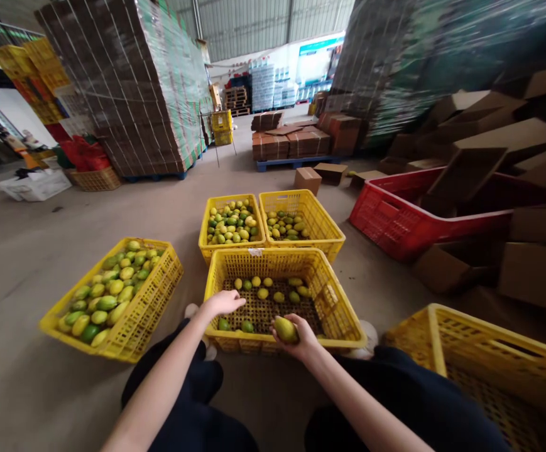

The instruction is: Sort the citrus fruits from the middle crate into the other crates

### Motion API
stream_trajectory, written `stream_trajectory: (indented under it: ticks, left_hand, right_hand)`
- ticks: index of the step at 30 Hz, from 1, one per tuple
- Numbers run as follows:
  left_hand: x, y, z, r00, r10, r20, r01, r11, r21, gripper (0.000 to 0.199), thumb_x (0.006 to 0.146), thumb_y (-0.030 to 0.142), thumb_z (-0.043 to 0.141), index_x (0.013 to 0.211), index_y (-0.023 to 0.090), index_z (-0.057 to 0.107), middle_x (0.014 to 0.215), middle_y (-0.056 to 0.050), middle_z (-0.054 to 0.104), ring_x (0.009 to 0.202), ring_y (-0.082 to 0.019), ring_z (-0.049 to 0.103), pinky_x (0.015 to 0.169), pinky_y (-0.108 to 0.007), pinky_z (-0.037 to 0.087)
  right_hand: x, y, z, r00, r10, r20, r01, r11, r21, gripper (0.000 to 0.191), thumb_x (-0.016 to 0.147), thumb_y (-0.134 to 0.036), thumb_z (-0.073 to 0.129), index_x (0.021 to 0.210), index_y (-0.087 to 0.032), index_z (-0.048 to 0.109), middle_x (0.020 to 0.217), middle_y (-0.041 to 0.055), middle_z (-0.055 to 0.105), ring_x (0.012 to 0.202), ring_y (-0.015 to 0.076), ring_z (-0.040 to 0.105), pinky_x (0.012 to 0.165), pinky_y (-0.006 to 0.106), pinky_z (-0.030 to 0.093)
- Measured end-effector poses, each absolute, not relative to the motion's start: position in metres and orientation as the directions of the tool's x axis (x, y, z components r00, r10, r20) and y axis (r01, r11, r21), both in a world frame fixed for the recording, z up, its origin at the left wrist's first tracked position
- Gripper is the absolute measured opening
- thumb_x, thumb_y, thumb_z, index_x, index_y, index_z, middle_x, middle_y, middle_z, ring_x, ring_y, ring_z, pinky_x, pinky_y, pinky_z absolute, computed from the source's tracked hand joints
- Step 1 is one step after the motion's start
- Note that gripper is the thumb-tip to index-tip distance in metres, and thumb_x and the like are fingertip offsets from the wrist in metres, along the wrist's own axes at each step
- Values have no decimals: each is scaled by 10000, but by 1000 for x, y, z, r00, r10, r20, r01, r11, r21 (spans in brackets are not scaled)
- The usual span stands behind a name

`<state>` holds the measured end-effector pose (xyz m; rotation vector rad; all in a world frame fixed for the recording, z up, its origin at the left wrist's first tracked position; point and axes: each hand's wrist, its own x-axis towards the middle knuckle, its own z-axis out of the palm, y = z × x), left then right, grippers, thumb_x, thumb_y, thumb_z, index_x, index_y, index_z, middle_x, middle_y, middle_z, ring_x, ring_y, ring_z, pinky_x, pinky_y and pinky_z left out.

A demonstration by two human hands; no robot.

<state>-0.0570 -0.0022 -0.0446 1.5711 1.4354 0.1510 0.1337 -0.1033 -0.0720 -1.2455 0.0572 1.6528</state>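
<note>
In front of me stands a yellow plastic crate (333, 301) with several yellow and green lemons (262, 293) spread over its slotted floor. My right hand (303, 336) is wrapped around a yellow-green lemon (285, 330) above the crate's near rim. Over the crate's near left part, my left hand (225, 302) reaches in with its back up and fingers loosely stretched; no fruit shows in it. Below that hand, green lemons (247, 326) lie along the near wall. To my left, another yellow crate (159, 295) is heaped with yellow and green lemons (107, 302).
Beyond the near crate, two yellow crates (259, 216) side by side hold lemons. At my right are another yellow crate (435, 339) and a red bin (390, 220) amid cardboard boxes (541, 270). A blue pallet (296, 163) with flattened cartons and tall wrapped stacks (112, 88) stand farther back.
</note>
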Motion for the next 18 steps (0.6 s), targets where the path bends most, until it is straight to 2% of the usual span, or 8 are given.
stream_trajectory:
  ticks: [2,4,8,9,10,11,15,18]
  left_hand:
    - [-61,-4,-42,298,825,-481,728,130,674,206,633,329,701,571,223,535,609,-30,571,1049,-349,570,1021,-457,309]
    - [-64,-5,-40,297,825,-480,749,111,653,224,623,315,710,556,222,517,601,-34,574,1056,-360,572,1018,-465,313]
    - [-68,-6,-37,314,820,-479,772,74,632,237,655,325,687,542,218,507,658,-63,630,1056,-356,588,995,-446,352]
    - [-69,-6,-36,320,818,-478,774,65,629,242,663,329,682,542,217,504,683,-71,646,1060,-350,591,989,-434,362]
    - [-70,-6,-35,325,816,-477,777,56,627,250,669,332,679,541,217,498,708,-79,659,1068,-342,592,985,-420,370]
    - [-70,-6,-35,329,815,-477,780,49,623,258,674,333,676,541,216,489,732,-86,669,1080,-334,591,982,-407,376]
    - [-71,-8,-34,320,809,-493,804,44,593,275,679,327,674,553,212,459,839,-114,692,1140,-340,565,999,-415,366]
    - [-68,-11,-37,319,791,-522,813,54,579,270,658,315,689,569,208,458,898,-122,702,1186,-347,535,1028,-432,339]
  right_hand:
    - [135,-87,-64,116,674,-730,-711,-456,-535,81,687,-186,492,682,-265,508,532,-8,542,492,205,603,481,382,530]
    - [146,-53,-44,203,695,-690,-695,-394,-602,66,761,-264,463,778,-258,527,578,-4,545,598,213,630,540,392,541]
    - [191,32,12,360,770,-526,-621,-223,-751,305,818,-410,475,1035,-204,533,866,55,616,882,195,624,710,334,547]
    - [202,46,22,388,780,-491,-575,-212,-790,363,823,-428,473,1094,-190,521,925,82,610,901,204,615,721,348,544]
    - [212,55,28,422,800,-426,-433,-235,-870,404,854,-444,416,1143,-175,502,959,103,600,881,205,613,699,352,544]
    - [219,58,29,433,806,-403,-380,-241,-893,404,867,-441,399,1154,-177,503,981,109,596,865,199,610,692,350,541]
    - [234,24,-12,410,829,-382,-152,-351,-924,239,846,-326,502,1021,-187,588,923,73,620,776,159,602,668,300,529]
    - [244,-13,-60,378,806,-456,74,-517,-853,114,774,-236,628,844,-146,629,784,53,625,732,179,598,656,335,530]
